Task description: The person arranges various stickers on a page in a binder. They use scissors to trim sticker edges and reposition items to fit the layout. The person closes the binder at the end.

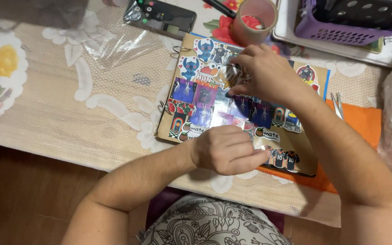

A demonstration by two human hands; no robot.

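A ring-bound album (pixel 184 59) with brown pages lies on the table, its open page covered in colourful stickers. A glossy clear film (pixel 223 115) stretches over the middle stickers. My right hand (pixel 268 75) reaches in from the right and pinches the film's shiny far end near the page's top edge. At the page's near edge my left hand (pixel 225 149) has its fingers curled onto the film's near end. Both hands hide part of the stickers.
A roll of tape (pixel 252 20), a black device (pixel 162 16) and a pen (pixel 218 7) lie beyond the album. A purple basket (pixel 341 25) sits in a white tray (pixel 286 27). Metal tweezers (pixel 338 105) rest on an orange sheet (pixel 361 122). Clear plastic (pixel 114 45) lies at the left.
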